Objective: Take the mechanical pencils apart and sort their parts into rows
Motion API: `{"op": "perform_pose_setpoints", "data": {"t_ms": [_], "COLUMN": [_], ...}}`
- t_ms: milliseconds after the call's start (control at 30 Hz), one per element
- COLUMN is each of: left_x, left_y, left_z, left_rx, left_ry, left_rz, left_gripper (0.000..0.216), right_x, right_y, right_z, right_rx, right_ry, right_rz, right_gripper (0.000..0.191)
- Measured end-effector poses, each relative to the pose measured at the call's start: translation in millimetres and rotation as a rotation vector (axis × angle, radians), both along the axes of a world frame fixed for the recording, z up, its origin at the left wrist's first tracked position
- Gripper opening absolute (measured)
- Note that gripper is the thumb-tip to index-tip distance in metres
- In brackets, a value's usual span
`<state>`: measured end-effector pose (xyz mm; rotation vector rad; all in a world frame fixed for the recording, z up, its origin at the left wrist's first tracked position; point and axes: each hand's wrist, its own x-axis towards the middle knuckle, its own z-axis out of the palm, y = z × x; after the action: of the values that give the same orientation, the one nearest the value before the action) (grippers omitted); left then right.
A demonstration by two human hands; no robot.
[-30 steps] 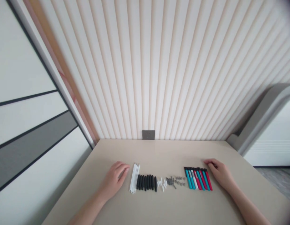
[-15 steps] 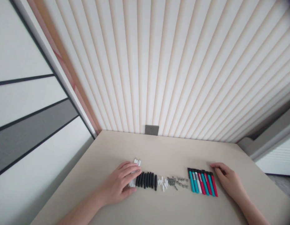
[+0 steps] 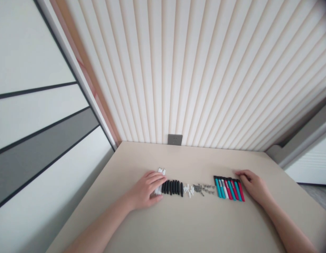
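My left hand (image 3: 147, 188) lies flat over a bundle of thin white sticks (image 3: 158, 190) that look like pen refills, its fingers stretched across them and the thumb apart. The hand covers part of the bundle. Right beside it is a row of short black tubes (image 3: 172, 187). On the other side, my right hand (image 3: 254, 186) rests on the table with loosely bent fingers and nothing in them. Its fingertips are by the top end of a row of teal, white and red pen barrels (image 3: 229, 188) with black ends.
Between the two rows lie small white pieces (image 3: 189, 190), small dark grey pieces (image 3: 198, 189) and clear or grey bits (image 3: 209, 189) too small to name. All are on a beige table (image 3: 184, 225). A ribbed wall with a dark socket (image 3: 175, 139) stands behind it.
The camera view has shifted, so the table and everything on it appear higher and the left side further right. Both hands keep their places beside the same things.
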<state>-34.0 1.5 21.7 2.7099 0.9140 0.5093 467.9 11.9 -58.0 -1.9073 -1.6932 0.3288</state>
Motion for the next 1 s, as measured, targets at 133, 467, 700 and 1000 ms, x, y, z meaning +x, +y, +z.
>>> {"op": "perform_pose_setpoints", "data": {"t_ms": [133,467,700,1000], "left_x": [1.0,-2.0,-1.2,-0.6], "left_y": [-1.2,-0.1,0.0,0.7], "left_z": [-0.7,-7.3,-7.3,-7.9], "left_rx": [0.002,0.015,0.053,0.147], "left_ry": [-0.005,0.002,-0.028,-0.056], "left_rz": [0.032,0.053,0.032,-0.009], "left_gripper": [0.053,0.053,0.051,0.047], "right_x": [-1.2,-6.8,-11.1,-22.2], "right_y": [0.6,0.6,-0.8,-7.8], "right_z": [0.9,4.4,9.1,21.5], "right_rx": [0.005,0.024,0.043,0.145], "right_ry": [0.010,0.022,0.032,-0.017], "right_rz": [0.009,-0.019,-0.017,-0.044], "right_gripper": [0.034,0.032,0.032,0.030]}}
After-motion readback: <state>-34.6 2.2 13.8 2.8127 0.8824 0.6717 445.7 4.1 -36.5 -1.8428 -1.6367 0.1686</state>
